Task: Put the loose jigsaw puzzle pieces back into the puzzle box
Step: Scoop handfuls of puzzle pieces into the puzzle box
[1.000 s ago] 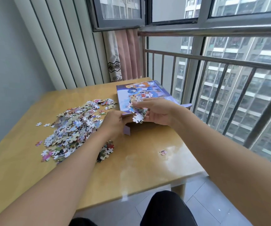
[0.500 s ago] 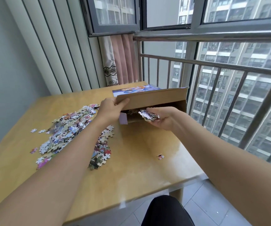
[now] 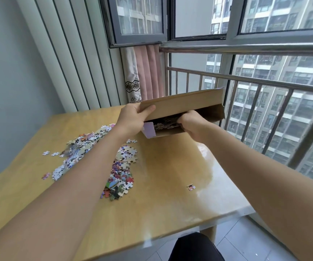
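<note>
Window-side desk point(image 3: 170, 185): left hand point(image 3: 133, 119) grips the puzzle box point(image 3: 182, 104) flap up; right hand point(image 3: 191, 123), fingers curled inside, is probably dropping pieces; next, scoop the loose pile point(image 3: 87, 147).

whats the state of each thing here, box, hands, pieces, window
puzzle box: flap lifted open, pieces visible inside
left hand: grips the raised flap
right hand: fingers reaching into the box opening
loose pieces: heaped on the table
stray piece: lying alone near the right edge
window: appears shut

Probably a high-rise flat's balcony: railing point(image 3: 246, 80), curtain point(image 3: 146, 72).
</note>
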{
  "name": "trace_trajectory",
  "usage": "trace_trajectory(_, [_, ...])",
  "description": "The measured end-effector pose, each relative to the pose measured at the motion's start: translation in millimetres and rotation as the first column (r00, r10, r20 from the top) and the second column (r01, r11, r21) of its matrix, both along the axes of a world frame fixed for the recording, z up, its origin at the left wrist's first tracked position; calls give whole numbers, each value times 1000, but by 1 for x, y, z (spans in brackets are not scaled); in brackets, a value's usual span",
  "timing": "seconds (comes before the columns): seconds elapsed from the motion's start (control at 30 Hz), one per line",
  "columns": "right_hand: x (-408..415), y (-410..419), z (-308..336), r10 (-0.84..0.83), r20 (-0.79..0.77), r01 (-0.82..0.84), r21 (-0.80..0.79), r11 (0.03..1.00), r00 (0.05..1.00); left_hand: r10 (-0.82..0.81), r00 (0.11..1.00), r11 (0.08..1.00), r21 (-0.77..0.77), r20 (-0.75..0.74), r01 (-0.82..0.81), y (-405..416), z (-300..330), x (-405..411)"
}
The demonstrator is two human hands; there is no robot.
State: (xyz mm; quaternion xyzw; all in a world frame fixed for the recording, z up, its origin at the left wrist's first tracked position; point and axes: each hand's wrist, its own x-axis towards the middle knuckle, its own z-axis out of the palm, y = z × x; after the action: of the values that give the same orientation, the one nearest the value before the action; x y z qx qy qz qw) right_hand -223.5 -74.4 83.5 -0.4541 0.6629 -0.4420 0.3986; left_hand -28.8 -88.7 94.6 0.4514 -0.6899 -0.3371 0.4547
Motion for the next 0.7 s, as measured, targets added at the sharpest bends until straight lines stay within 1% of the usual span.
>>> trace_trajectory(0.03, [-5,5,-2,50,-223,-59,-33,998,973,3,1000,1000,-6,-10,-4,1,-3,0])
trace_trajectory(0.07, [-10,12,-4,73,-409,-128,-108,986,910,12,1000,1000,-22,-17,-12,2,-5,0])
trace_trajectory(0.1, [-15,21,-5,72,-533,-217,-214,953,843,27,999,999,-39,-21,-27,3,-7,0])
trace_trajectory(0.13, [-20,32,-8,71,-612,-317,-303,899,787,40,999,998,-49,-25,-41,4,-9,0])
trace_trajectory(0.17, [-26,42,-10,113,-683,-429,-314,847,722,49,998,997,-51,-25,-50,5,-10,0])
trace_trajectory(0.2, [-32,51,-15,219,-747,-535,-210,818,628,50,999,998,-41,-17,-50,7,-13,0])
trace_trajectory(0.23, [-36,58,-20,369,-783,-604,-10,797,500,53,999,998,-28,4,-53,8,-16,0])
trace_trajectory(0.27, [-38,65,-28,513,-773,-611,212,763,373,61,998,998,-17,35,-60,10,-21,-1])
trace_trajectory(0.3, [-40,69,-36,607,-741,-590,362,722,287,73,995,997,-14,64,-72,12,-26,-3])
trace_trajectory(0.33, [-40,72,-45,642,-724,-574,421,702,254,84,993,996,-17,83,-82,14,-32,-4])
trace_trajectory(0.47, [-41,77,-61,586,-746,-591,328,737,317,99,988,995,-33,122,-96,19,-45,-9])
trace_trajectory(0.6, [-45,80,-65,610,-724,-627,320,711,322,82,990,997,-16,116,-81,23,-45,-8])
trace_trajectory(0.7, [-43,83,-71,611,-734,-653,311,691,297,67,993,998,-12,102,-66,24,-44,-7])
